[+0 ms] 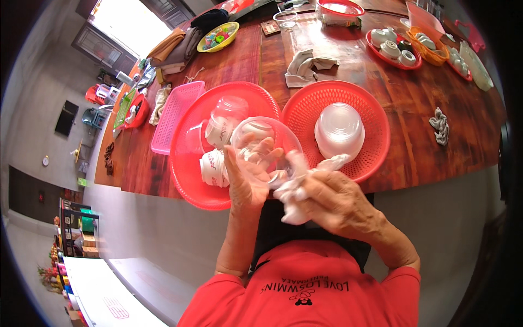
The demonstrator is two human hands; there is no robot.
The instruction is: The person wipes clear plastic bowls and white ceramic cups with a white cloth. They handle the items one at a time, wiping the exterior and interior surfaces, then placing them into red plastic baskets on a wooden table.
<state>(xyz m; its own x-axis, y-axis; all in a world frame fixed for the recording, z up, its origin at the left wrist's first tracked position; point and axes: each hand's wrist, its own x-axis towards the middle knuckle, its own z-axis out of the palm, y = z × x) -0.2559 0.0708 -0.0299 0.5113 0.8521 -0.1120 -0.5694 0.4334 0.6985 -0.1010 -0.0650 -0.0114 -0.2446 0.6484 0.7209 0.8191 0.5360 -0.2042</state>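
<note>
My left hand [248,180] holds a clear plastic bowl [289,140] tilted over the left basket; the fingers show through or behind its wall. In my right hand [340,204] is a bunched white cloth [297,210], close against the bowl's near side and blurred by motion. Below the bowl, a red basket [182,177] holds white cups with red print [212,168] and more clear plastic bowls [231,107]. To the right stands a second red basket [378,131], perforated, with upturned clear bowls [340,131] stacked inside.
A pink basket [177,117] lies left of the red ones. Beyond them are a crumpled cloth [308,68] and a yellow bowl of colourful items [235,28]. At the far right sits a red tray [417,61] with white teaware; a grey rag [440,126] lies nearer.
</note>
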